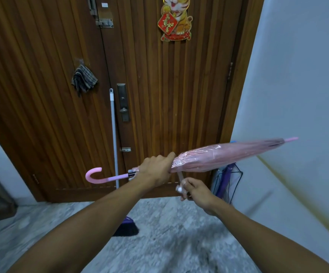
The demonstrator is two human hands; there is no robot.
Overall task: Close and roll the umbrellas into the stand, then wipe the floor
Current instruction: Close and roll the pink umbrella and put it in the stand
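Purple umbrella [225, 180] in wire stand [236, 184]

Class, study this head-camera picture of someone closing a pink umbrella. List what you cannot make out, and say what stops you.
- Stand, head view: its lower part and contents are hidden behind the right hand and forearm.
- Strap end: blurred, so its fastener is unclear.
- Pink umbrella shaft: covered by the left hand.
- Broom head: mostly hidden behind the left forearm.

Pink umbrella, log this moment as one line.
left hand grips closed pink umbrella | right hand pinches its strap | stand by wall | floor unwiped
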